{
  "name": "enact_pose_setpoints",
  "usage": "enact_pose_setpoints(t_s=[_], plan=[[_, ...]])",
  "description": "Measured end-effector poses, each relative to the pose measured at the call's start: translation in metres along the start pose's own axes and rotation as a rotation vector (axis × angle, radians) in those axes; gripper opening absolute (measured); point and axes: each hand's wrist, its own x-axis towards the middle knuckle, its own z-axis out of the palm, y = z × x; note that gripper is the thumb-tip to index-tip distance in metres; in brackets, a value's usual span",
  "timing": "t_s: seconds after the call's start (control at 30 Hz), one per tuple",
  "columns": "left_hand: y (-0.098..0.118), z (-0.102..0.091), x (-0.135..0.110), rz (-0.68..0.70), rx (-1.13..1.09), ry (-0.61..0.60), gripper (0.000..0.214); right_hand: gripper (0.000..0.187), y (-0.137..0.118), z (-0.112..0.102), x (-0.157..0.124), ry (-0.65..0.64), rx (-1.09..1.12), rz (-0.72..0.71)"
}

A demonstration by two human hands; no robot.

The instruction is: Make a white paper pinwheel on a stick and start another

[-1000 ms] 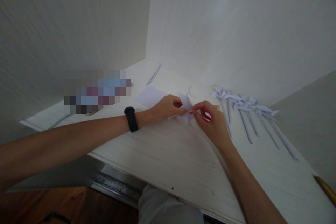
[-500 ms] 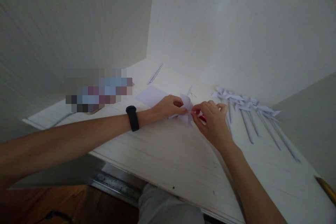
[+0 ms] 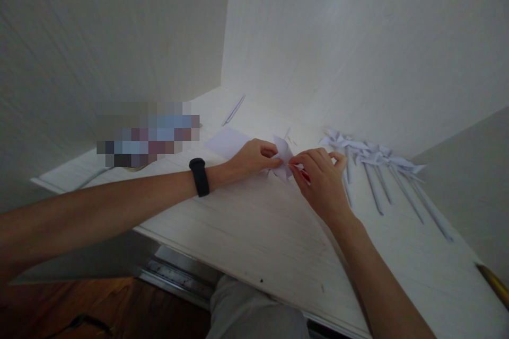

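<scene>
A small folded piece of white paper [image 3: 283, 158], shaped like a pinwheel head, is held just above the white table [image 3: 254, 222]. My left hand [image 3: 254, 156], with a black band on the wrist, grips its left side with curled fingers. My right hand [image 3: 320, 180] pinches the paper's centre between thumb and forefinger; something red shows under its fingers. The two hands nearly touch.
Several finished white paper pinwheels on rolled sticks [image 3: 374, 169] lie in a row to the right. A flat white sheet [image 3: 226, 142] lies behind my left hand, and a thin stick [image 3: 234, 110] lies near the wall corner. A pencil tip [image 3: 493, 283] shows at the right edge.
The paper has been lifted and turned a little. My right hand has shifted slightly left over the paper's centre, covering more of the red thing. My left hand stays in place.
</scene>
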Motion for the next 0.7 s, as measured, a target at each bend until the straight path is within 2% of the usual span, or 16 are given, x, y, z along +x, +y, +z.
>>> enact_pose_setpoints(t_s=[0.3,0.5,0.7], plan=[[0.0021,0.0010,0.0001,-0.052,0.013,0.016,0.011,0.013,-0.0047,0.0046,0.0005,0.004,-0.101,-0.019],[0.0011,0.0031,-0.0005,0.011,0.084,0.035,0.012,0.013,-0.0058,0.0071,-0.0010,-0.041,-0.100,-0.029],[0.0003,0.0012,-0.0012,0.030,0.040,0.026,0.015,0.008,-0.0050,0.0072,0.0002,-0.004,-0.007,0.087]])
